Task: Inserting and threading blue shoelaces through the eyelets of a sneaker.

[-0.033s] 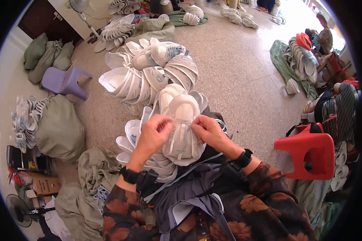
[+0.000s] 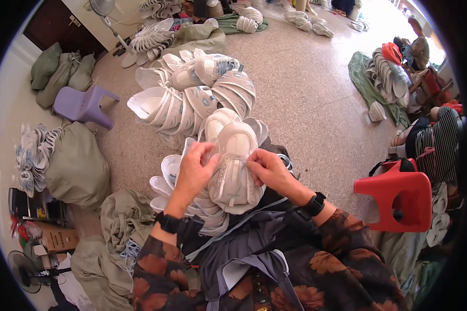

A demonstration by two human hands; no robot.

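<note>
A white-and-grey shoe upper lies over my lap, toe end pointing away, with a row of eyelets along its opening. My left hand is at its left edge, thumb and fingertips apart; the fingertips are smeared by motion. At the right edge my right hand has thumb and forefinger pinched together against the upper. Whatever lies in that pinch is too small to make out. More nested white uppers fan out under and left of my left hand.
Beyond my hands curves a long row of nested shoe uppers. A purple stool and a stuffed green sack stand left, a red stool right. Behind the red stool a person in striped clothing is partly visible.
My left hand has shifted slightly left and up, off the upper's edge, and its thumb and fingers have spread. The right hand and the upper stay in place.
</note>
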